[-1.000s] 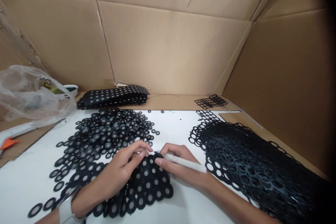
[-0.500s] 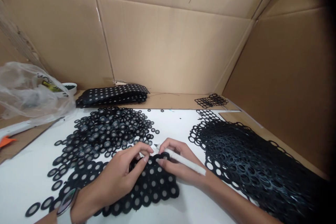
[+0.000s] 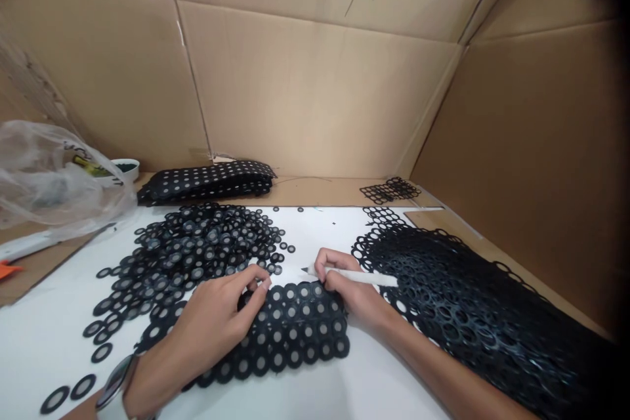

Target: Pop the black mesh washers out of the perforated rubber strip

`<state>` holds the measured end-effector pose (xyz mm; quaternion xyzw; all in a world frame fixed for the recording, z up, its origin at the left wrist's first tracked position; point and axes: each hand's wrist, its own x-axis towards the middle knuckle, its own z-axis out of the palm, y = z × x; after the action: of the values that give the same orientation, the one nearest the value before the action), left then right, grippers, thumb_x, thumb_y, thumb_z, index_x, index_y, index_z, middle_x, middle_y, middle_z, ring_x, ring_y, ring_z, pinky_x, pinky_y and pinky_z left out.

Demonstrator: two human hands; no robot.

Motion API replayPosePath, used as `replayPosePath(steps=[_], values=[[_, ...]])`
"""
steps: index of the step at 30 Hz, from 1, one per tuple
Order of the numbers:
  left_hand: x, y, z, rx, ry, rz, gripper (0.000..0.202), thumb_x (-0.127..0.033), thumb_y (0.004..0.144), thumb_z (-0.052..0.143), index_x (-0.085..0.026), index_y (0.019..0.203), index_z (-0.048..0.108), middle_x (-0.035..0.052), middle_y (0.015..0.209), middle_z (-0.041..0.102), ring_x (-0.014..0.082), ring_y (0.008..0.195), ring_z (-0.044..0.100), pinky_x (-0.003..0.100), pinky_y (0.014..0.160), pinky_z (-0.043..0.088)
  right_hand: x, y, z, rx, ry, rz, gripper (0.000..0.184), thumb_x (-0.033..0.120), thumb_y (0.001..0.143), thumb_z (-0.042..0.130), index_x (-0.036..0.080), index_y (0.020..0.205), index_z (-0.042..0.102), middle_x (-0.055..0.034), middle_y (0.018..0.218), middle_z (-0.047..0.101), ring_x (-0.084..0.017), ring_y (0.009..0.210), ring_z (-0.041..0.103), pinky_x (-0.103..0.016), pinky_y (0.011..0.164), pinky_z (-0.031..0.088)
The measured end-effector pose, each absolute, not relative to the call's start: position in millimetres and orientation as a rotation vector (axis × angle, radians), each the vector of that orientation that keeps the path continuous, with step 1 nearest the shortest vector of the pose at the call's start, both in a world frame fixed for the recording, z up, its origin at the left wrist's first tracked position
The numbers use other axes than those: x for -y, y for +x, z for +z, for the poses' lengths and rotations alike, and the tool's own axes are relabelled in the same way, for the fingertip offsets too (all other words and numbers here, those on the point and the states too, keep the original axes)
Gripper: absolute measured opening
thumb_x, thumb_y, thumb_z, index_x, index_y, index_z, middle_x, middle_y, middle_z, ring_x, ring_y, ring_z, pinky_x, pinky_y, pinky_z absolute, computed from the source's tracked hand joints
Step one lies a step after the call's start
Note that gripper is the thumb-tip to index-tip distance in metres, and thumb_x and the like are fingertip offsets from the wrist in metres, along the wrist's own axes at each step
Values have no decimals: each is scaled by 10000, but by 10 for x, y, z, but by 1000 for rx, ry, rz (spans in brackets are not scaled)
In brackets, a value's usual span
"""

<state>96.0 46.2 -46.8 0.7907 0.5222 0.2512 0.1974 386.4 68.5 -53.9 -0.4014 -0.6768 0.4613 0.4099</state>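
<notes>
On a white worktop (image 3: 335,236) walled by brown cardboard (image 3: 305,85), both hands work a black sheet of rings.

Under the hands lies the ring sheet (image 3: 295,328), flat near the front edge; the left hand (image 3: 211,325) pinches its upper edge with curled fingertips, and the right hand (image 3: 352,292) is closed around a white pen-like tool (image 3: 352,275) just beside that edge. Loose rings (image 3: 197,249) are heaped to the left, emptied black mesh (image 3: 467,302) to the right, a clear plastic bag (image 3: 49,177) far left.
</notes>
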Motion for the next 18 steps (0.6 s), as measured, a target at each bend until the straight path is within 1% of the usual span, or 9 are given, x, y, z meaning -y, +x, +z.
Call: replayPosePath(steps=[3, 6, 10, 14, 18], values=[[-479, 944, -464, -1476, 2245, 700, 365, -547, 1154, 469, -334, 1114, 762, -46, 1050, 879, 245, 917, 845, 312, 762, 512, -750, 3954, -538, 1714, -1043, 1103, 334, 470, 1167, 722, 137, 1158, 740, -53, 1057, 739, -182, 904, 729, -350, 847, 662], [-492, 933, -451, -1470, 2274, 705, 398, -562, 1158, 469, -317, 1081, 773, -28, 1042, 882, 256, 913, 843, 315, 753, 518, -803, 4041, -508, 1742, -1069, 1053, 333, 466, 1164, 729, 135, 1191, 742, -60, 1088, 745, -190, 927, 738, -360, 861, 669], [-486, 936, -457, -1397, 2312, 713, 400, -540, 1171, 464, -295, 1050, 757, -18, 1007, 865, 233, 882, 829, 306, 739, 509, -830, 4099, -458, 1821, -1088, 976, 328, 464, 1165, 726, 136, 1179, 744, -63, 1096, 746, -197, 952, 741, -372, 884, 669], [-475, 942, -485, -1322, 2333, 726, 386, -496, 1185, 451, -277, 1028, 726, -18, 963, 837, 205, 855, 808, 302, 744, 498, -831, 4066, -442, 1922, -1144, 880, 318, 454, 1168, 724, 138, 1143, 741, -52, 1053, 741, -183, 912, 732, -358, 865, 665], [-477, 933, -506, -1275, 2331, 717, 368, -473, 1202, 439, -273, 1064, 716, -24, 993, 825, 191, 890, 806, 300, 770, 495, -821, 4013, -430, 2007, -1261, 759, 310, 449, 1173, 717, 140, 1156, 737, -39, 1014, 734, -168, 855, 719, -339, 828, 661]])
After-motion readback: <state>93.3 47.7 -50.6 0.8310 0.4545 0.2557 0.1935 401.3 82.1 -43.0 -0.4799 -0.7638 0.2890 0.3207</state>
